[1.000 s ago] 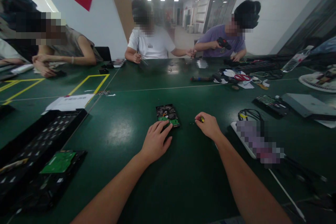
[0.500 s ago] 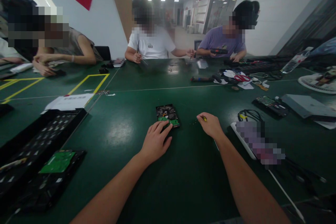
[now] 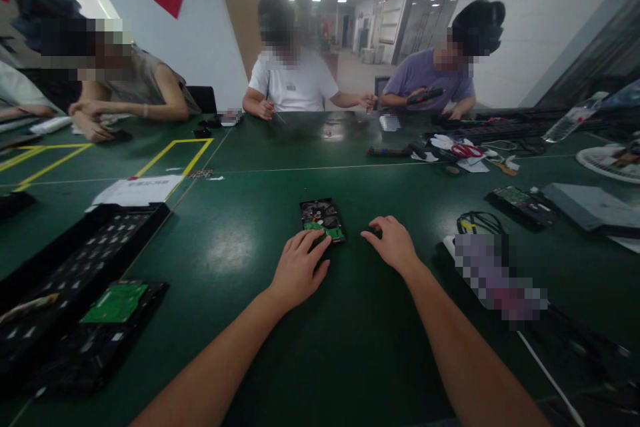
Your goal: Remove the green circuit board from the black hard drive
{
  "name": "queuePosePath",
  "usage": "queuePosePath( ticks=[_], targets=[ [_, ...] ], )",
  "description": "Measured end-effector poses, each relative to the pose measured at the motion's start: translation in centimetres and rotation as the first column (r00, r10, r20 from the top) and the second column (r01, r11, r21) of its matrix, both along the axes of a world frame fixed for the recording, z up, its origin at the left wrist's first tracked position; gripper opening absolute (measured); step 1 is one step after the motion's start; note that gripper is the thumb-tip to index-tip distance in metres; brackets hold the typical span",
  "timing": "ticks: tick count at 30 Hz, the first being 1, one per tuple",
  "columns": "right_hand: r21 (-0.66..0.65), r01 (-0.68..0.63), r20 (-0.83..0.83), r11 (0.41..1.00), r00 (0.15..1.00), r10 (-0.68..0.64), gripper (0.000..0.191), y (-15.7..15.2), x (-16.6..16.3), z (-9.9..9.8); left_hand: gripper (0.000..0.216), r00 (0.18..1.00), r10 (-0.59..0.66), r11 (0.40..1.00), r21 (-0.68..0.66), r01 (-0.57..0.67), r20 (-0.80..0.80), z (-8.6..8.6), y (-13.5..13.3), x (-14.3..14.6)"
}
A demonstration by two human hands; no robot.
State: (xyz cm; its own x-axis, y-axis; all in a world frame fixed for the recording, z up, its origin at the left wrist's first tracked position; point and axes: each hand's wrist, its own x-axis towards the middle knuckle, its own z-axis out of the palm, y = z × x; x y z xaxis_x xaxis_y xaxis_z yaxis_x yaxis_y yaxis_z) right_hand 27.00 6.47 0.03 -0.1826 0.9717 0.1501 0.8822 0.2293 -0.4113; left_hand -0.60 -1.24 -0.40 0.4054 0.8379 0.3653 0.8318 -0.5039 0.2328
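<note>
A hard drive (image 3: 321, 210) lies on the green table with its green circuit board toward me. My left hand (image 3: 300, 267) rests flat with its fingertips on the drive's near edge, fingers stretched out and not wrapped round it. To the right of the drive, my right hand (image 3: 393, 243) is just above or on the tabletop. Its thumb and forefinger are apart, with nothing visible between them. The curled outer fingers and the palm are partly hidden from me.
On the left, a long black tray (image 3: 75, 267) stands beside another drive with a green board (image 3: 115, 302). A power strip (image 3: 475, 280), cables, a further drive (image 3: 520, 207) and a grey metal box (image 3: 585, 207) lie at right. Several people sit across the table.
My right hand has opened its thumb and forefinger. The yellow-and-black handle seen in it earlier no longer shows, nor do the tiny specks beside it. My left hand stays on the drive.
</note>
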Motion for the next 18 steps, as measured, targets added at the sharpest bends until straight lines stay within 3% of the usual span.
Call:
queuePosePath(
  ticks=[8,18],
  targets=[
    [0.026,0.003,-0.018,1.0,1.0,-0.003,0.015,0.5,0.4,-0.4,0.052,1.0,0.004,1.0,0.004,-0.004,-0.005,0.3,-0.1,0.0],
    [0.087,0.095,-0.043,0.992,0.995,-0.092,0.026,0.8,1.9,0.4,0.054,1.0,-0.009,1.0,0.007,0.009,0.007,-0.2,0.1,-0.2]
  ],
)
